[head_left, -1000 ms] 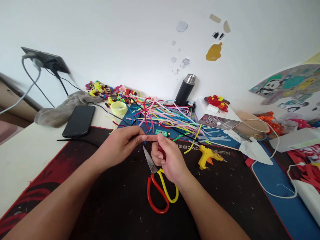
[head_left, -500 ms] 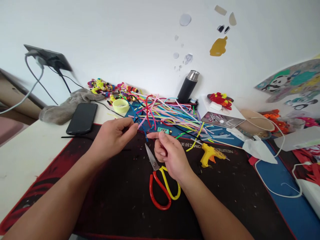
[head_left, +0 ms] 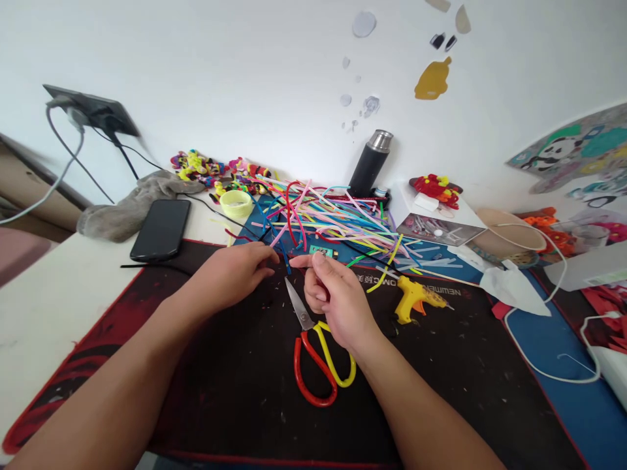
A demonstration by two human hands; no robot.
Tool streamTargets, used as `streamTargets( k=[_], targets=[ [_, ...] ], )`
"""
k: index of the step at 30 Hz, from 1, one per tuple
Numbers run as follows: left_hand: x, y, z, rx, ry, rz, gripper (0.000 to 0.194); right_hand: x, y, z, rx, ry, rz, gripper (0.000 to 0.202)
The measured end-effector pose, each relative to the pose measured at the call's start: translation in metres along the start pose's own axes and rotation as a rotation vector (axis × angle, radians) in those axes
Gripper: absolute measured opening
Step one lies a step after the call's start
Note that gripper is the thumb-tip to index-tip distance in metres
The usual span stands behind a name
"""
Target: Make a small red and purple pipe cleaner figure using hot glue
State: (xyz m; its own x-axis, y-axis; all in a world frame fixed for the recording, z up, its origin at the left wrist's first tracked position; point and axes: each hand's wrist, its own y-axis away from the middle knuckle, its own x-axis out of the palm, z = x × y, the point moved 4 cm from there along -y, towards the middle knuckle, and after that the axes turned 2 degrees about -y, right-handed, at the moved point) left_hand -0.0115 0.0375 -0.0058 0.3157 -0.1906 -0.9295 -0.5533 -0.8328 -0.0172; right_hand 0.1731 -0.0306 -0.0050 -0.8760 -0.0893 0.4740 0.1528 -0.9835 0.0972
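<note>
My left hand [head_left: 238,274] hovers over the dark mat with its fingers bent together. What lies between its fingertips, if anything, is hidden. Close by, my right hand [head_left: 340,297] has the thumb pressed on the side of the bent fingers and the index finger pointing left; anything in its pinch is too small to make out. Scissors [head_left: 316,359] with one red and one yellow handle lie on the mat under my right hand, blades slightly parted. A thin black stem [head_left: 157,266] passes behind my left forearm. Beyond both hands spreads a heap of coloured pipe cleaners [head_left: 337,219].
A yellow glue gun [head_left: 416,299] lies right of my right hand. A phone [head_left: 160,230] and grey cloth [head_left: 134,205] are at the left. Along the wall stand a pale yellow tape roll [head_left: 236,204], a black thermos [head_left: 371,163] and a white box [head_left: 435,212].
My left hand has come down and a little to the right, its fingers turning downward beside my right hand. The right hand keeps its pinch. The view has shifted slightly.
</note>
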Motion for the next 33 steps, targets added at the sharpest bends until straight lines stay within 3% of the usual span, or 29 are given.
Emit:
streamTargets(
  k=[6,19,33],
  targets=[
    [0.011,-0.002,0.006,-0.03,-0.094,0.026,0.028,0.002,0.002,0.002,0.001,0.0,0.002,0.051],
    [0.015,-0.007,0.006,-0.054,-0.086,0.015,0.019,0.0,-0.003,0.003,0.016,-0.021,-0.037,0.053],
    [0.005,-0.002,-0.004,-0.017,0.078,-0.065,0.018,0.002,-0.002,-0.002,0.028,-0.025,-0.055,0.056]
  ],
)
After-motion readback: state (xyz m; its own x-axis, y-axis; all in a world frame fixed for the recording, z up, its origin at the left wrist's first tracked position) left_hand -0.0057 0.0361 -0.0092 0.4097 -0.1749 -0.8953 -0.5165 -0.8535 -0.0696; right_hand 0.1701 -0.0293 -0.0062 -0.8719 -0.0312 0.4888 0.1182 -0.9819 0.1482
